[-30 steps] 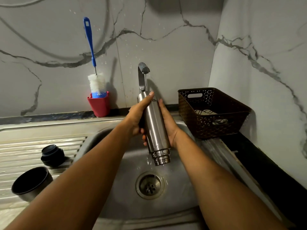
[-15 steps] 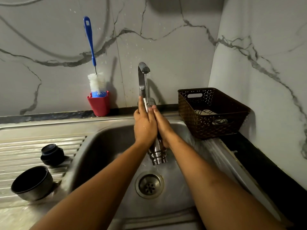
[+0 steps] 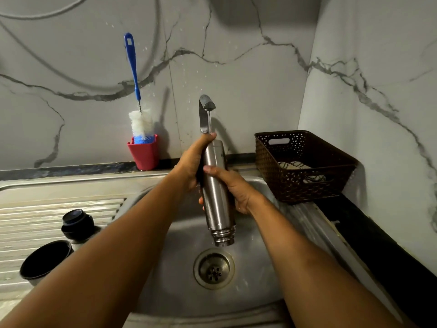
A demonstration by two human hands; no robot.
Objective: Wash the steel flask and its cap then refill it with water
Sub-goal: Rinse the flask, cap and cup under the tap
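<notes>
Plainly the steel flask [image 3: 220, 214] hangs inverted over the sink [image 3: 179, 292], long axis near upright, mouth above the drain [image 3: 214, 268], base under the running tap [image 3: 204, 110]; the left hand [image 3: 191, 160] grips its upper end; the right hand [image 3: 236, 188], nearer the mouth, wraps its middle.

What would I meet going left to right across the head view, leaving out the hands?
From the left: black cup, black cap, red holder with the bottle brush, steel flask, brown basket.
</notes>
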